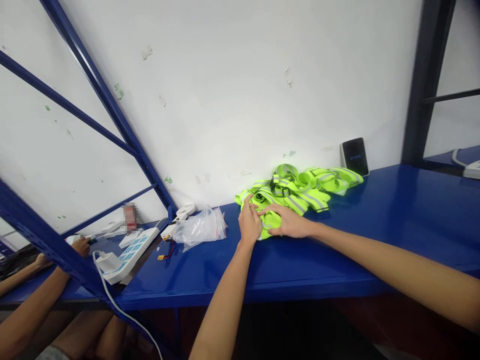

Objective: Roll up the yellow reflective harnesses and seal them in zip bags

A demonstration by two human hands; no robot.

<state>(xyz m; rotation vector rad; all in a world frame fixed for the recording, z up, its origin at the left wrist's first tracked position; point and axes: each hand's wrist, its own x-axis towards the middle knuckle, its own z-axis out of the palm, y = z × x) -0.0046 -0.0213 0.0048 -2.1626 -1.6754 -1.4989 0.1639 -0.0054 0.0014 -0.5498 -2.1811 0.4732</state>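
Together, left hand (250,224) and right hand (288,221) on neon straps (304,193) heaped on the worktop (397,225), right fingers curled around some, left fingers' grip impossible to tell, plastic bag (201,228) off left.

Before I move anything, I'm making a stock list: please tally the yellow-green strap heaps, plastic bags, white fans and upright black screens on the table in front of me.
Strap heap: 1
Plastic bag: 1
White fan: 1
Black screen: 1
Total: 4
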